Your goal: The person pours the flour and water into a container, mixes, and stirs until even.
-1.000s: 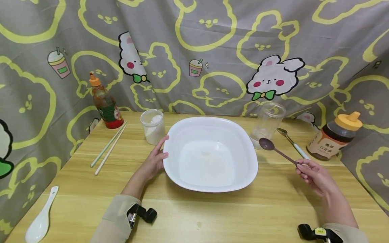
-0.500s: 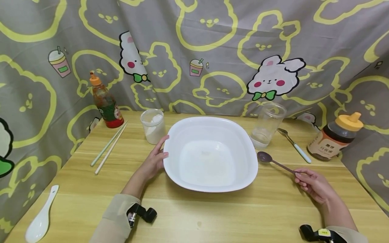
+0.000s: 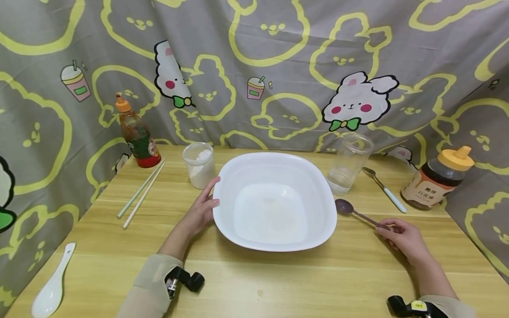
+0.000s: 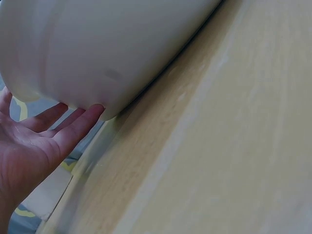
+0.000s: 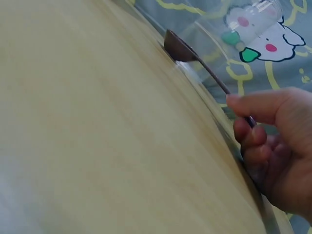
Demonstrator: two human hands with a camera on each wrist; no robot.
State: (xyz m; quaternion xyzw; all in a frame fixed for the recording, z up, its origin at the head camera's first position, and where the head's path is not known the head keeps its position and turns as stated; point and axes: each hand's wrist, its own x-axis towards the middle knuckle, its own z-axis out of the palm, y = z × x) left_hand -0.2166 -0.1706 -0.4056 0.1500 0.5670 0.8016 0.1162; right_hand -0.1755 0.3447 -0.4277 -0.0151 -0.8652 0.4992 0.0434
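Note:
A large white basin [image 3: 274, 221] stands mid-table; inside it only a faint pale patch shows. At its left side, my left hand [image 3: 200, 212] holds the rim, with fingertips against the outer wall in the left wrist view. My right hand [image 3: 407, 240] pinches the handle of a long dark brown spoon [image 3: 344, 206] between thumb and fingers. The spoon's head lies low over the table, beside the basin's right rim. In the right wrist view the spoon head [image 5: 180, 48] shows side-on, close to the tabletop. Behind it stands a clear glass jar [image 3: 350, 163] with a little in its bottom.
A jar of white powder [image 3: 200, 170] stands behind the left hand. Farther left are a red sauce bottle [image 3: 139, 137], chopsticks [image 3: 143, 194] and a white spoon [image 3: 51, 287]. At right are a blue-handled spreader [image 3: 385, 192] and a honey bottle [image 3: 435, 181]. A patterned curtain [image 3: 274, 79] hangs behind.
The spoon has come down and toward me from in front of the glass jar to beside the basin's rim. My right hand has shifted slightly left; the left hand and basin stay put.

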